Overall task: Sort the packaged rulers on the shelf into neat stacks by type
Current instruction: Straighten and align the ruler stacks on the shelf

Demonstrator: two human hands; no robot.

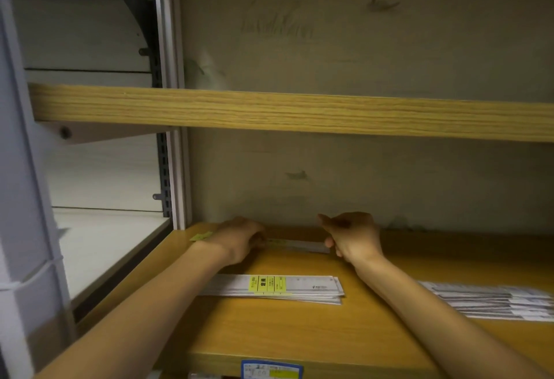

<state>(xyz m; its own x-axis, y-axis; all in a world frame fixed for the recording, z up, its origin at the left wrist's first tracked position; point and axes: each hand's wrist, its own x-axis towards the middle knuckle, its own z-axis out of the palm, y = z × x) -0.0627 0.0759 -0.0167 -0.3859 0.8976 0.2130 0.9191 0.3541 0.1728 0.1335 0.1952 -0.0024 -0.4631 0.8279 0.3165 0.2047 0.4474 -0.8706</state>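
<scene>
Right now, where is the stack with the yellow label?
In the head view, the yellow-labelled stack lies on the wooden shelf, centre-left, nearer than both hands, left of the other ruler stack.

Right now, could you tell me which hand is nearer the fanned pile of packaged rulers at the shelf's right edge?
Right. The right hand is up-left of the fanned pile; the left hand lies farther left.

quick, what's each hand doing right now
left hand: grips the left end of the packaged ruler.
right hand: fingers curled round the same ruler's right end.
</scene>
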